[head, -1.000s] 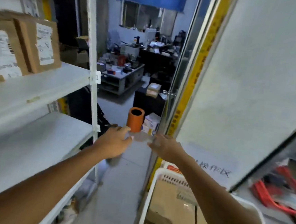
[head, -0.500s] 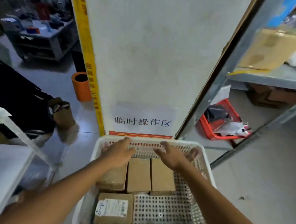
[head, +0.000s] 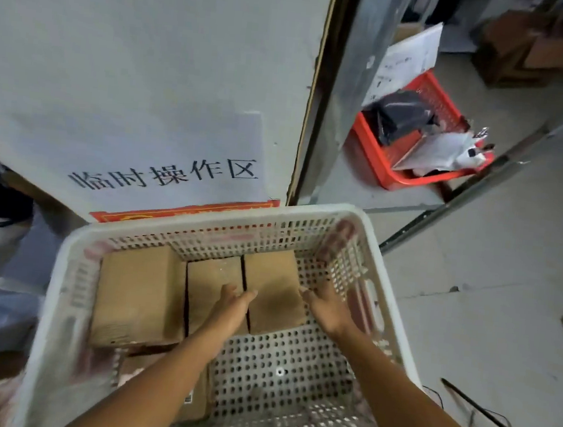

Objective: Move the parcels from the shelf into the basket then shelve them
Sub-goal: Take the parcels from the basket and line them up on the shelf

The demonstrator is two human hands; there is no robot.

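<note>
Head view: both forearms reach down into the white basket (head: 60, 281), which stands on the floor against a grey panel
Left hand (head: 230, 306): fingers extended and fairly straight, lying on the seam between the middle parcel (head: 210, 282) and the right-hand parcel (head: 271, 288); no closed grasp is visible
Right hand (head: 327, 309): fingers spread and relaxed against the right edge of the right-hand parcel, beside the basket's perforated side wall; nothing is clasped
Judged step: the two hands bracket the right-hand parcel, consistent with either settling it in place or preparing to lift it; which of the two cannot be told
Parcels in basket: three brown cardboard parcels side by side along the far wall, the left parcel (head: 139, 297) being the largest, and a fourth parcel (head: 198, 398) near the front, mostly hidden under the left forearm
Basket floor: the right and front portions show bare perforated plastic, so room remains
Progress: the loading stage appears well advanced, with four parcels in; whether more wait on the source shelf cannot be seen
Outstanding: the shelving stage, as far as this view shows
Surroundings: a paper sign (head: 170, 171) with Chinese characters on the panel; to the right, a red basket (head: 378, 154) of bags and papers on a low shelf of a metal rack
</note>
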